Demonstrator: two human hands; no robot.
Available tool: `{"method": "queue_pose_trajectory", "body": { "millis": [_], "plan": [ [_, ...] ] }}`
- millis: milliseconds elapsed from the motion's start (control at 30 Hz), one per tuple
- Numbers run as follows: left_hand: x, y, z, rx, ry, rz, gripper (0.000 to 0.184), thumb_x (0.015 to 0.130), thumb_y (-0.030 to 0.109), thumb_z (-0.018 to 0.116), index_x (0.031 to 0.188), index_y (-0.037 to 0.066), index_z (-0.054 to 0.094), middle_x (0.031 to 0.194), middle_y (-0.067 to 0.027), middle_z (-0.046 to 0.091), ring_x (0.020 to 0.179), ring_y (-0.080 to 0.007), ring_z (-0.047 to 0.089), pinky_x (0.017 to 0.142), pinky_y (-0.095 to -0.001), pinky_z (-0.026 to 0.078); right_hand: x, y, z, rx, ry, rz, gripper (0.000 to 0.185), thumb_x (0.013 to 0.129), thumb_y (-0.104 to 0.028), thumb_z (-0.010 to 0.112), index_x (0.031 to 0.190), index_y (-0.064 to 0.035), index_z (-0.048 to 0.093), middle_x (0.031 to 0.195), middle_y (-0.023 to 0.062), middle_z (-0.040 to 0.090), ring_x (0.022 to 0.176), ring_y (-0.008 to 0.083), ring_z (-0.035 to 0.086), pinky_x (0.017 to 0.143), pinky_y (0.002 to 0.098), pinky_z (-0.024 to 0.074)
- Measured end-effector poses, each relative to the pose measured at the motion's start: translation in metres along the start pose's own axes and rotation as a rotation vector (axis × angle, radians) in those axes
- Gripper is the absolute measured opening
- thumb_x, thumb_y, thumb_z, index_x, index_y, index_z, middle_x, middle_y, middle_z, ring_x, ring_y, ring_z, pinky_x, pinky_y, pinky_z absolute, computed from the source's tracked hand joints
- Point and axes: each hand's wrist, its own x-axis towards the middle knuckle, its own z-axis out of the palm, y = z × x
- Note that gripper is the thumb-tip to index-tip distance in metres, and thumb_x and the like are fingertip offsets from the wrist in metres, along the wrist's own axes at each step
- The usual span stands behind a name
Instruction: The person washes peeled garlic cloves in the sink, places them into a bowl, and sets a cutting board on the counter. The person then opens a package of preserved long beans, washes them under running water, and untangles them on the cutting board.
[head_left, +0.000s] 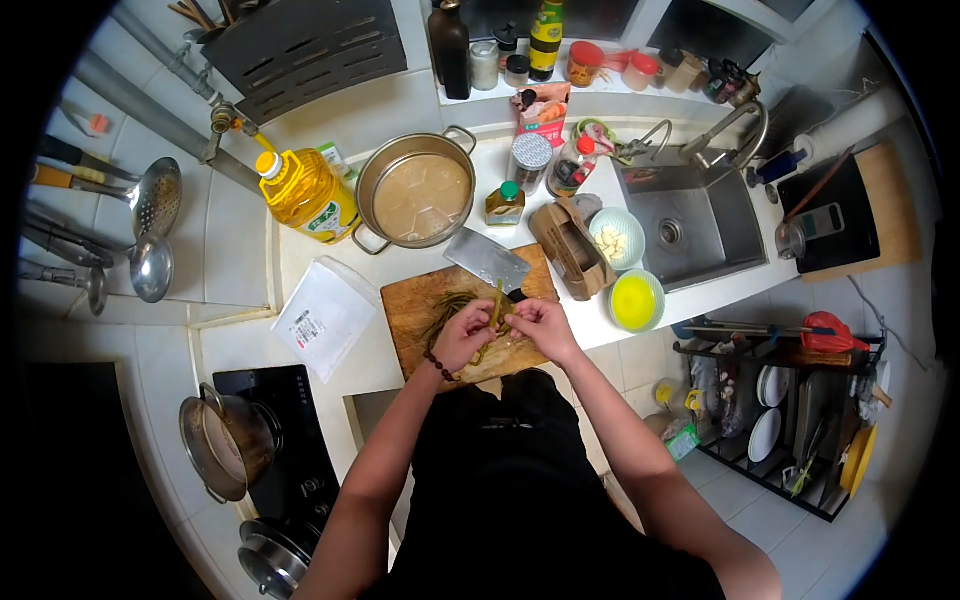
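Above the wooden cutting board [408,300], my left hand [464,334] and my right hand [541,329] come close together, fingers pinched. Both hold a long green bean [498,303], a yellowish-green strand standing up between the fingertips. A pile of dark green long beans [440,315] lies on the board, partly hidden by my left hand. A cleaver [485,258] rests across the far edge of the board, its dark handle towards my right hand.
Beyond the board stand a big steel pot [415,190] of cloudy liquid and an oil jug [310,197]. To the right are a cardboard box [572,250], a bowl of garlic cloves [630,243], a bowl of yellow liquid [637,302] and the sink [720,255]. A plastic bag [325,315] lies left.
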Motion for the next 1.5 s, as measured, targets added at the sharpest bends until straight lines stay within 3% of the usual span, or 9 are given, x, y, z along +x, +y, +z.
{"method": "queue_pose_trajectory", "body": {
  "millis": [167,300,533,700,800,933,1167,1400,1500],
  "plan": [
    [0.001,0.013,0.002,0.541,0.103,0.113,0.023,0.097,0.006,0.067,0.119,0.000,0.063,0.100,-0.0036,0.067,0.089,-0.0094,0.065,0.079,-0.0240,0.052,0.002,-0.001,0.002,0.015,-0.032,0.008,0.010,0.093,-0.002,0.070,0.101,0.0027,0.066,0.082,0.0041,0.069,0.070,0.0097,0.067,0.065,0.0232,0.0540],
    [-0.006,0.023,0.011,0.345,0.128,0.070,0.020,0.096,0.006,0.066,0.115,-0.001,0.066,0.102,-0.0057,0.070,0.093,-0.0104,0.067,0.083,-0.0250,0.053,0.001,-0.009,0.002,-0.003,-0.037,0.014,0.011,0.093,-0.002,0.070,0.102,0.0030,0.066,0.084,0.0045,0.070,0.071,0.0096,0.068,0.066,0.0232,0.0543],
    [-0.011,0.032,0.017,0.551,0.136,0.232,0.020,0.094,0.004,0.067,0.114,-0.001,0.066,0.103,-0.0094,0.072,0.092,-0.0141,0.070,0.080,-0.0269,0.055,0.002,-0.010,0.010,0.016,-0.002,-0.021,0.016,0.093,-0.005,0.072,0.104,0.0042,0.067,0.083,0.0036,0.070,0.070,0.0078,0.066,0.062,0.0221,0.0511],
    [-0.010,0.028,0.014,0.645,0.125,0.240,0.018,0.094,0.004,0.068,0.111,-0.001,0.066,0.100,-0.0099,0.072,0.089,-0.0157,0.070,0.079,-0.0273,0.055,-0.002,-0.021,0.015,-0.313,0.062,-0.064,0.020,0.089,-0.008,0.077,0.103,0.0064,0.072,0.069,0.0026,0.067,0.063,0.0059,0.062,0.060,0.0214,0.0485],
    [-0.008,0.010,-0.002,0.502,0.138,0.224,0.016,0.094,0.005,0.068,0.109,0.000,0.067,0.098,-0.0097,0.072,0.087,-0.0159,0.070,0.077,-0.0282,0.055,-0.005,-0.024,0.016,-0.438,0.128,-0.126,0.023,0.087,-0.013,0.080,0.099,0.0051,0.073,0.069,0.0030,0.064,0.060,0.0063,0.060,0.056,0.0244,0.0457],
    [0.011,-0.084,-0.102,0.723,0.567,-0.009,0.019,0.093,0.010,0.069,0.110,0.001,0.067,0.100,-0.0144,0.072,0.093,-0.0256,0.071,0.082,-0.0365,0.056,-0.010,-0.028,0.010,-0.407,0.154,-0.088,0.025,0.086,-0.012,0.080,0.102,0.0065,0.073,0.068,0.0037,0.062,0.059,0.0078,0.061,0.057,0.0246,0.0468],
    [0.027,-0.041,-0.097,1.162,0.399,-0.083,0.016,0.089,0.009,0.071,0.103,0.002,0.066,0.102,-0.0182,0.070,0.091,-0.0337,0.069,0.084,-0.0403,0.055,-0.018,-0.019,0.003,-0.413,0.175,-0.066,0.024,0.086,-0.009,0.080,0.103,0.0065,0.073,0.070,0.0054,0.063,0.060,0.0089,0.063,0.058,0.0253,0.0490],
    [0.010,0.010,-0.057,0.779,0.305,0.146,0.011,0.089,0.007,0.071,0.097,0.001,0.066,0.089,-0.0136,0.070,0.080,-0.0268,0.070,0.074,-0.0344,0.056,-0.009,-0.032,0.006,-0.665,0.184,-0.227,0.022,0.082,-0.008,0.081,0.099,0.0035,0.073,0.074,0.0099,0.064,0.063,0.0158,0.062,0.061,0.0287,0.0493],
    [0.002,0.039,-0.018,0.649,0.226,0.233,0.014,0.091,0.003,0.071,0.103,0.000,0.066,0.084,-0.0061,0.069,0.078,-0.0109,0.066,0.073,-0.0254,0.053,-0.003,-0.038,0.022,-0.642,0.123,-0.280,0.022,0.081,-0.007,0.081,0.100,0.0020,0.073,0.077,0.0118,0.064,0.065,0.0190,0.061,0.061,0.0313,0.0489]
  ]
}}
